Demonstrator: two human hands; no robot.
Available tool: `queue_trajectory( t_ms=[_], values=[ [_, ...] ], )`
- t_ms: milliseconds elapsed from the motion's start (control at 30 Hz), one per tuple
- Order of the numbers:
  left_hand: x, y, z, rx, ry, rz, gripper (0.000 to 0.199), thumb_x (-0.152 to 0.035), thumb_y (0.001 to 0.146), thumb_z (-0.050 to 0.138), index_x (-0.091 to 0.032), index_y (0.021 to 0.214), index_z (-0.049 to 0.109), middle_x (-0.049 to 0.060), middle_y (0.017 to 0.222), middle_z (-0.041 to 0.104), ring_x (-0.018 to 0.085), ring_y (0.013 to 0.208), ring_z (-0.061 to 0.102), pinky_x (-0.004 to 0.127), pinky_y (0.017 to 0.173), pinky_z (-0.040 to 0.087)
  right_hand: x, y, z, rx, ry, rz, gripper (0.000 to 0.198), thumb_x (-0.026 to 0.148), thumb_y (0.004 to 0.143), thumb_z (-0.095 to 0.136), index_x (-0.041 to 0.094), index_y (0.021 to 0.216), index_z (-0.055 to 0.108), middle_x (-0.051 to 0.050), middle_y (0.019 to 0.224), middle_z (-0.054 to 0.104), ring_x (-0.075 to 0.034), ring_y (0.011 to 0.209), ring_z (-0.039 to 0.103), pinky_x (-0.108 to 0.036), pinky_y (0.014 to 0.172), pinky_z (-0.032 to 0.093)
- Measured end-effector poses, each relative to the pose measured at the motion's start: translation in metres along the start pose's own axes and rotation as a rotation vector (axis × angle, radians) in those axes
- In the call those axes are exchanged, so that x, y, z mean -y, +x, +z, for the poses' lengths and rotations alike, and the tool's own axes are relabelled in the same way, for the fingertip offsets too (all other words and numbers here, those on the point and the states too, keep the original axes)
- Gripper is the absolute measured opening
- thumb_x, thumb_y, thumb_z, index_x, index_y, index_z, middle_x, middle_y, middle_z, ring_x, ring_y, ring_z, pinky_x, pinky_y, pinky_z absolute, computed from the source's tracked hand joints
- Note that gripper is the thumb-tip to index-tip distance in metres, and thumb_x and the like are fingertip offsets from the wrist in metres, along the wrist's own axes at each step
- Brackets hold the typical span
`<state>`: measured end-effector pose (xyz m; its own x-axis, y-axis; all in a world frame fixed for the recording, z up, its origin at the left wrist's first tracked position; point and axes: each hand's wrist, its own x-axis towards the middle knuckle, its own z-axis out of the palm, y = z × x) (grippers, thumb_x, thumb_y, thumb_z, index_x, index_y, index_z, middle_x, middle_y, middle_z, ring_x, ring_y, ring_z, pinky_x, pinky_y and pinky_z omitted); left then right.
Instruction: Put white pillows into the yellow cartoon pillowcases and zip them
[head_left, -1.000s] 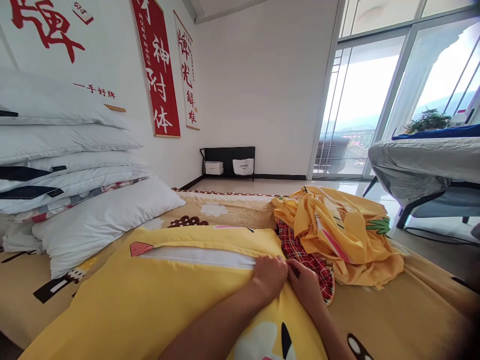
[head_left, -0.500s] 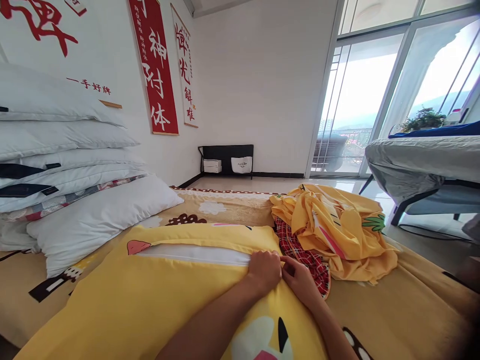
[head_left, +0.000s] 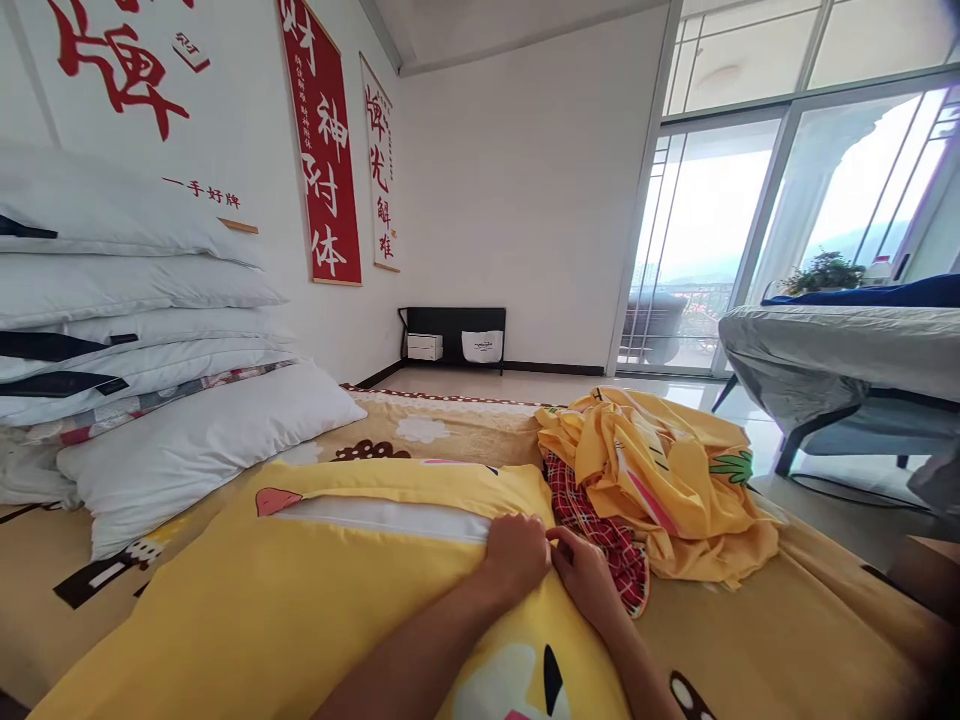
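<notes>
Yellow pillowcase [head_left: 300, 600] lies across bed [head_left: 787, 640], white pillow [head_left: 382, 518] showing through open slit. Left hand [head_left: 517, 552] presses fabric at slit's end; right hand [head_left: 581, 572] beside it, grip pinched narrow, apparently on zipper pull, too small to confirm. Likely step: closing slit; next move calls for steady pull leftward along opening. Stacked pillows [head_left: 142, 330] near wall, crumpled covers [head_left: 660, 480] close, balcony doors [head_left: 705, 230] behind.

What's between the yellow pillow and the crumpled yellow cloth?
In the head view, a red checked cloth lies between the yellow pillow and the crumpled yellow cloth, partly tucked under the latter.
</notes>
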<state>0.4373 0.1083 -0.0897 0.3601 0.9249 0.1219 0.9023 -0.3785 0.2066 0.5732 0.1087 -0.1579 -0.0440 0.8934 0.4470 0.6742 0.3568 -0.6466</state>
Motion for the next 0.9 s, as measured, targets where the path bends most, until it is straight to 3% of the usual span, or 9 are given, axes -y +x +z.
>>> queue_trajectory(
  t_ms=[300, 467, 600, 700, 800, 900],
  values=[
    [0.008, 0.006, 0.005, -0.105, -0.195, -0.119, 0.032, -0.026, 0.085, 0.044, -0.016, 0.096, 0.073, 0.011, 0.097, 0.073, 0.022, 0.092, 0.066, 0.03, 0.081, 0.049, -0.001, 0.002, -0.002, -0.038, 0.056, 0.045, 0.035, 0.052, 0.08, 0.043, 0.024, 0.081, 0.063, -0.007, 0.077, 0.071, -0.026, 0.075, 0.063, -0.034, 0.07, 0.041],
    [0.014, 0.009, -0.001, -0.051, -0.308, -0.119, 0.027, -0.023, 0.08, 0.051, -0.015, 0.084, 0.076, 0.007, 0.077, 0.074, 0.016, 0.072, 0.066, 0.022, 0.07, 0.048, -0.003, 0.003, -0.001, -0.071, 0.126, 0.057, 0.036, 0.055, 0.079, 0.043, 0.023, 0.081, 0.06, -0.006, 0.07, 0.068, -0.024, 0.068, 0.06, -0.033, 0.067, 0.041],
    [0.019, 0.011, -0.002, -0.007, -0.361, -0.104, 0.026, -0.023, 0.077, 0.053, -0.014, 0.079, 0.077, 0.004, 0.066, 0.072, 0.012, 0.06, 0.063, 0.018, 0.061, 0.046, -0.008, 0.003, -0.002, -0.171, 0.091, 0.176, 0.04, 0.06, 0.08, 0.037, 0.024, 0.074, 0.055, -0.008, 0.074, 0.068, -0.025, 0.071, 0.06, -0.033, 0.066, 0.04],
    [0.019, 0.011, 0.0, -0.001, -0.361, -0.112, 0.025, -0.023, 0.077, 0.055, -0.014, 0.08, 0.077, 0.005, 0.068, 0.072, 0.013, 0.061, 0.063, 0.02, 0.062, 0.045, -0.009, 0.002, 0.0, -0.059, 0.02, 0.211, 0.043, 0.062, 0.082, 0.034, 0.025, 0.067, 0.05, -0.006, 0.068, 0.065, -0.025, 0.07, 0.059, -0.033, 0.064, 0.039],
    [0.018, 0.01, 0.001, 0.004, -0.345, -0.118, 0.025, -0.025, 0.078, 0.055, -0.014, 0.081, 0.078, 0.006, 0.071, 0.073, 0.015, 0.065, 0.063, 0.022, 0.064, 0.045, -0.008, 0.001, 0.004, 0.1, 0.102, 0.14, 0.046, 0.064, 0.083, 0.034, 0.025, 0.066, 0.048, -0.004, 0.068, 0.063, -0.022, 0.07, 0.058, -0.031, 0.065, 0.039],
    [0.018, 0.01, 0.002, 0.01, -0.32, -0.12, 0.023, -0.027, 0.078, 0.057, -0.016, 0.082, 0.077, 0.007, 0.075, 0.073, 0.016, 0.069, 0.064, 0.023, 0.065, 0.045, -0.011, 0.003, 0.009, 0.146, 0.196, 0.114, 0.046, 0.066, 0.081, 0.039, 0.023, 0.066, 0.047, -0.002, 0.067, 0.059, -0.02, 0.069, 0.054, -0.03, 0.064, 0.039]
  ],
)
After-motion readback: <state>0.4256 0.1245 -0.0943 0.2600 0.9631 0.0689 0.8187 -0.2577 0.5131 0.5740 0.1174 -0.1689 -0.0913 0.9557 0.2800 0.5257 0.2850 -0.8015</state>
